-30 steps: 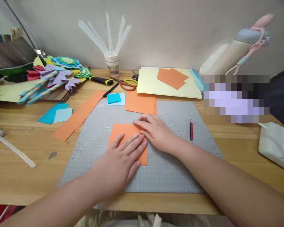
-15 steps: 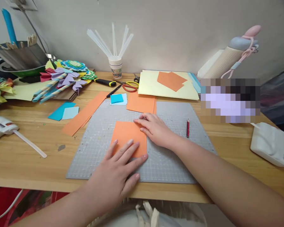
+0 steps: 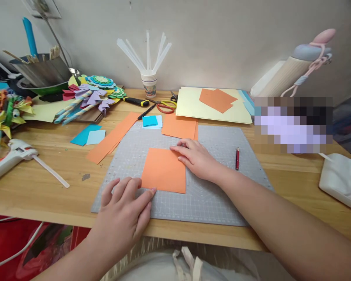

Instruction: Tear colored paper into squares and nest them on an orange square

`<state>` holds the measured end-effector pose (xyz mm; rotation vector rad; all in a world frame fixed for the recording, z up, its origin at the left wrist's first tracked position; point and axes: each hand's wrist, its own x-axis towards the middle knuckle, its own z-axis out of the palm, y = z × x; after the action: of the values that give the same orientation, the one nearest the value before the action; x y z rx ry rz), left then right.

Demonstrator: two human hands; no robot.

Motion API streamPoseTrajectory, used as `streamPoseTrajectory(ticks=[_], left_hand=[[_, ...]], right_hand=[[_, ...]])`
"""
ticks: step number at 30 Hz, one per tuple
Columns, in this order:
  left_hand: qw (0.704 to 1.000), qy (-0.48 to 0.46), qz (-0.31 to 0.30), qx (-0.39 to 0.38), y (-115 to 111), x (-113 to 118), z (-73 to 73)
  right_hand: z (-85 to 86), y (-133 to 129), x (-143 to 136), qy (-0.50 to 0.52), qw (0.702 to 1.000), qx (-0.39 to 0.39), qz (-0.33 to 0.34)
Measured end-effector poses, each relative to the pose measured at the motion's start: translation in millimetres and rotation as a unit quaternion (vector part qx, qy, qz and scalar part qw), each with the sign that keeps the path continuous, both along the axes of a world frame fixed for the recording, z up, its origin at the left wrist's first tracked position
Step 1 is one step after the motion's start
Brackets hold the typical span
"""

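Observation:
An orange paper square [image 3: 164, 170] lies flat on the grey cutting mat [image 3: 216, 203]. My left hand [image 3: 125, 203] rests at the paper's lower left corner, fingers apart and slightly bent, the index fingertip on its lower edge. At the upper right corner, my right hand [image 3: 197, 158] touches the paper with its fingertips, fingers loosely spread. To the right of that hand a dark red pencil [image 3: 237, 158] lies on the mat. More orange paper [image 3: 178, 127] and small blue pieces [image 3: 150, 121] sit at the mat's back edge.
A white glue gun [image 3: 14, 158] lies at the left, near paper flowers [image 3: 101, 82] and a metal pot [image 3: 43, 72]. Behind the mat stand a paper cup [image 3: 149, 84], scissors [image 3: 166, 106] and yellow sheets [image 3: 190, 107]. A white device [image 3: 341, 181] is at the right.
My left hand has slid left off the middle of the orange square to its lower left corner. My right hand stays at the upper right corner. The view has shifted slightly left.

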<state>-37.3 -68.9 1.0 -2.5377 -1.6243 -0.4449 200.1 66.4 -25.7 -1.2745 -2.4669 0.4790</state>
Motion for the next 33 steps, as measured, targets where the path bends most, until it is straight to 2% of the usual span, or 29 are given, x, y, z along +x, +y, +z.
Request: streamPoseTrajectory(ticks=[9,16,19,23,26,29,33], left_hand=[[0.997,0.070,0.013,0.020,4.1,-24.6,7.3],[0.997,0.018,0.067,-0.024,15.3,-11.8,13.8],[0.997,-0.022,0.041,-0.065,31.7,-6.5,11.9],[0.990,-0.042,-0.001,-0.135,67.5,-1.8,14.9],[0.976,-0.027,-0.032,-0.214,99.3,3.2,22.6],[0.966,-0.011,-0.043,-0.254,125.2,7.5,28.4],[0.951,-0.001,-0.065,-0.301,140.2,10.5,29.6]], right_hand=[[-0.6,0.0,-0.1,0.003,1.000,-0.007,-0.001],[-0.6,-2.1,1.7,0.027,1.000,0.004,0.011],[3.0,-5.6,2.6,0.086,0.996,0.013,0.023],[9.8,-11.9,2.3,0.175,0.985,0.013,-0.004],[11.6,-13.4,4.0,0.198,0.980,-0.007,-0.015],[11.0,-11.3,7.4,0.208,0.978,-0.020,-0.026],[11.1,-8.4,9.1,0.227,0.973,-0.026,-0.031]])
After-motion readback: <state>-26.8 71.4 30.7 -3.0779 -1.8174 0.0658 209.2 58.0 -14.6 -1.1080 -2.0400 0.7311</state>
